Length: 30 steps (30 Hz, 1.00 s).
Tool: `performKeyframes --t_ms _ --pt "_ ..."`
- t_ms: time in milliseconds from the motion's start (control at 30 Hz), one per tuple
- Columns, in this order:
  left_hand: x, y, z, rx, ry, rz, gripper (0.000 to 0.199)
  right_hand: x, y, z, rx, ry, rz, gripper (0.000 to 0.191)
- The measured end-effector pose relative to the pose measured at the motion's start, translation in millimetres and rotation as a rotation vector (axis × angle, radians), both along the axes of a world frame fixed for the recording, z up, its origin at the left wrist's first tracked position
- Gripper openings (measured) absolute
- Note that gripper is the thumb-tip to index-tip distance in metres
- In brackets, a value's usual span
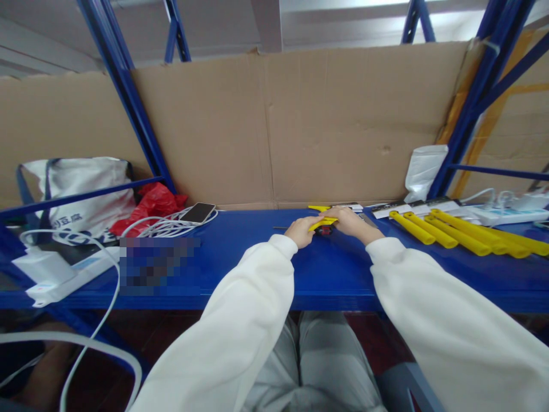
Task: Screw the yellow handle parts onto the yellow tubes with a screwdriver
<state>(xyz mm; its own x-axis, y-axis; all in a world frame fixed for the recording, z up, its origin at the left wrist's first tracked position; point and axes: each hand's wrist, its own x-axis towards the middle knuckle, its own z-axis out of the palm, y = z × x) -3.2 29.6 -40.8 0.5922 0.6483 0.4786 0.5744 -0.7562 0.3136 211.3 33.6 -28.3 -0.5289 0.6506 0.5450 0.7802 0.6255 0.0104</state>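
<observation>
Both of my hands meet over the blue shelf top (240, 252), a little right of the middle of the view. My left hand (301, 231) is closed round the left end of a small yellow piece (322, 224). On the piece's right side, my right hand (349, 222) has its fingers bent onto it. Just beneath the yellow piece sits a small black and red part (325, 230). A thin dark rod (280, 228) sticks out to the left of my left hand. Behind my hands lies another yellow piece (318, 208).
Several yellow tubes (461, 236) lie at the right, near a white power strip (508, 214). At the left are a phone (198, 213), coiled white cable (160, 228), a red plastic bag (150, 207), a cloth bag (86, 194) and another power strip (81, 274). Cardboard (266, 131) stands behind.
</observation>
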Motion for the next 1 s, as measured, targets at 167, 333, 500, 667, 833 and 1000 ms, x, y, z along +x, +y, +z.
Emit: performKeyframes --t_ms 167,333,500,667,833,1000 --pt "0 -3 1.4 -0.018 -0.004 -0.015 0.061 -2 -2 3.2 -0.036 0.044 -0.029 0.058" --pt "0 -6 4.4 -0.024 -0.015 0.013 0.064 2 -4 8.3 -0.086 0.218 -0.22 0.033" --pt "1 -8 6.1 -0.028 0.006 0.026 0.062 16 0 6.4 -0.175 0.43 -0.526 0.029" --pt "1 -9 7.1 -0.033 0.019 0.019 0.06 29 7 -0.3 -0.278 0.459 -0.786 0.041" --pt "2 -10 7.4 -0.044 0.019 0.018 0.06 38 15 -7.4 -0.316 0.343 -0.878 0.04" --pt "2 -9 5.7 -0.034 0.012 0.006 0.061 42 17 -10.5 -0.321 0.233 -0.851 0.042"
